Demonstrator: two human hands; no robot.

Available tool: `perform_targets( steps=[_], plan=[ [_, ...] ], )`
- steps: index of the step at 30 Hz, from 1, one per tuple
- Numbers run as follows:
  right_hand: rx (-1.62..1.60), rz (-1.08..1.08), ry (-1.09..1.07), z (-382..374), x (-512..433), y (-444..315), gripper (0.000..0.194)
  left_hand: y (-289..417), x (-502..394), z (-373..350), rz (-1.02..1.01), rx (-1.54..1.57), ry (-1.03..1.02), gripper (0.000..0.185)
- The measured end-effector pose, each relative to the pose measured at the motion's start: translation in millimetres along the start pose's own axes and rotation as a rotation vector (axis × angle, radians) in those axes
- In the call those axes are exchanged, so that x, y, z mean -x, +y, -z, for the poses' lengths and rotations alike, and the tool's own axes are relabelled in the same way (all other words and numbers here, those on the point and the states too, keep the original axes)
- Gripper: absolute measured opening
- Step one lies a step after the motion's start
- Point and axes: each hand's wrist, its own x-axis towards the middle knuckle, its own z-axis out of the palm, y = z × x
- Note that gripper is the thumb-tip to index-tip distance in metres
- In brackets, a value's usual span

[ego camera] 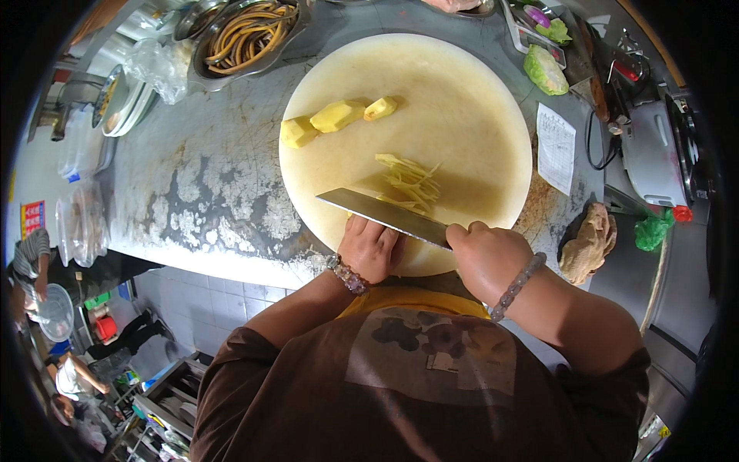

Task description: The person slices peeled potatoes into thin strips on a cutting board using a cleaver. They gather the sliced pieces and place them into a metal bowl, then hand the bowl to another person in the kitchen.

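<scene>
My right hand grips a broad-bladed cleaver at its handle end. The blade reaches leftward over the near part of a round, pale cutting board. Close below the blade lies my left hand, its fingertips partly hidden under it; a bit of yellow shows at them, and I cannot tell whether they hold a piece. Just beyond the blade is a small heap of thin, pale yellow strips, which look like ginger. Farther up at the left of the board sit peeled yellow chunks in a row.
A metal bowl of long brown-yellow strands stands at the back left, beside a crumpled plastic bag. On the right are a half cabbage, a written paper sheet and a tan cloth. Other people are at the far left.
</scene>
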Motion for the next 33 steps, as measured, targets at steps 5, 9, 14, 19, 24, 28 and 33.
perform_targets(
  steps=[5, 9, 14, 19, 24, 28, 33],
  plan=[
    [-0.112, 0.036, 0.051, -18.4, -33.7, 2.9, 0.01, -0.2, -1.9, -2.6, 0.009, 0.001, 0.02, 0.033],
    [-0.153, 0.057, 0.145, -21.1, -40.4, 3.6, 0.011, 3.5, -6.1, 1.2, -0.001, 0.001, -0.021, 0.038],
    [-0.109, -0.02, -0.012, -5.5, -12.1, 5.9, 0.014, 3.8, -7.5, 3.5, -0.006, 0.027, -0.03, 0.039],
    [-0.103, 0.015, 0.005, -14.9, -26.5, 2.1, 0.014, 2.8, -4.1, 2.1, -0.006, 0.002, -0.018, 0.039],
    [-0.169, 0.036, 0.133, -22.2, -44.2, 1.2, 0.013, 4.5, -6.1, 4.6, -0.001, -0.01, -0.013, 0.035],
    [-0.162, -0.087, 0.059, -8.5, -23.6, 10.8, 0.017, 5.5, -5.6, 6.2, 0.029, 0.024, -0.004, 0.036],
    [-0.076, -0.07, -0.031, -9.0, -25.1, 12.1, 0.018, 3.7, -3.4, 4.8, 0.036, 0.015, -0.017, 0.037]
  ],
)
